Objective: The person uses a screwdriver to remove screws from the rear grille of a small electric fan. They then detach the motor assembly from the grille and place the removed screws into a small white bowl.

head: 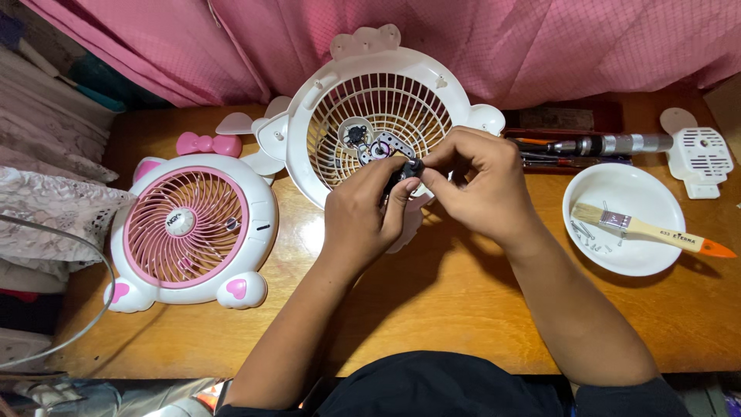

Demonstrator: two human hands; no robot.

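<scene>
Both hands' fingers pinch small black part over white fan shell.

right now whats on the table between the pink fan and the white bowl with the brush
In the head view, the person's two forearms cross that stretch, left hand and right hand pinching a small black part; otherwise bare wooden table.
</scene>
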